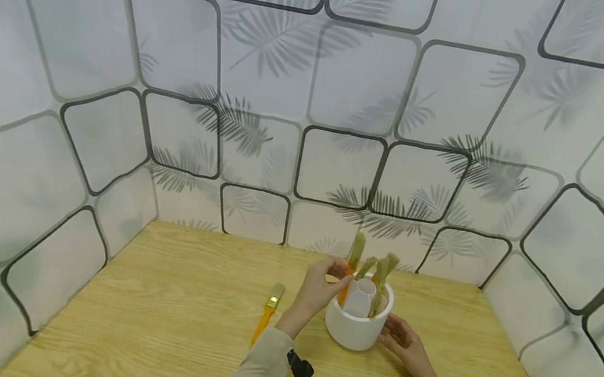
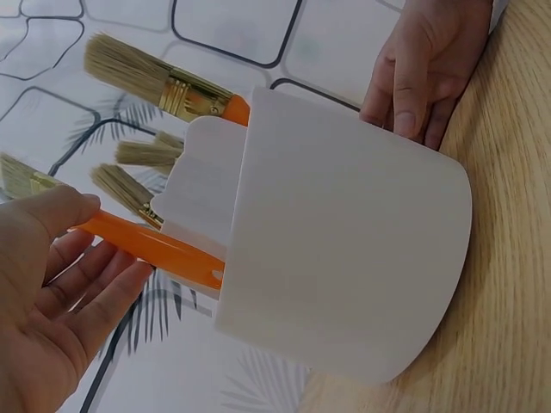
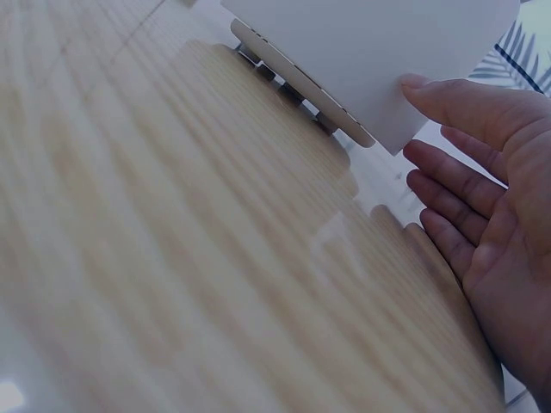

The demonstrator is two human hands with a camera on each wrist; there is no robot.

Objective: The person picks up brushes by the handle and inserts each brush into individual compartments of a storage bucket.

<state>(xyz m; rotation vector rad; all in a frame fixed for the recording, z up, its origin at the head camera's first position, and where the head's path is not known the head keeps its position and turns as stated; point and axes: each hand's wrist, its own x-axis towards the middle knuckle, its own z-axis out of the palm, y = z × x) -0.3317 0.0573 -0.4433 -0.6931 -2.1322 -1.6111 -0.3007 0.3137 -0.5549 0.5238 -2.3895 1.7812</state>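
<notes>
A white round holder (image 1: pixel 353 333) stands on the table with several paintbrushes (image 2: pixel 129 69) in it, bristles up. Its inner part is a white divider (image 2: pixel 207 176) that rises above the rim. My left hand (image 1: pixel 317 289) pinches one paintbrush (image 2: pixel 159 248) by its orange handle between thumb and fingers. The handle's lower end is right at the holder's rim, and its bristles point up. On the holder's right side, low down, is my right hand (image 1: pixel 408 350), its thumb against the wall and its fingers (image 3: pixel 456 185) loosely extended beside the base.
Another paintbrush (image 1: pixel 265 314) with an orange handle lies on the wooden table (image 1: pixel 171 311), left of my left forearm. A patterned backdrop (image 1: pixel 262 145) encloses the table at the back and both sides. Small dark feet (image 3: pixel 293 96) show under the holder's base.
</notes>
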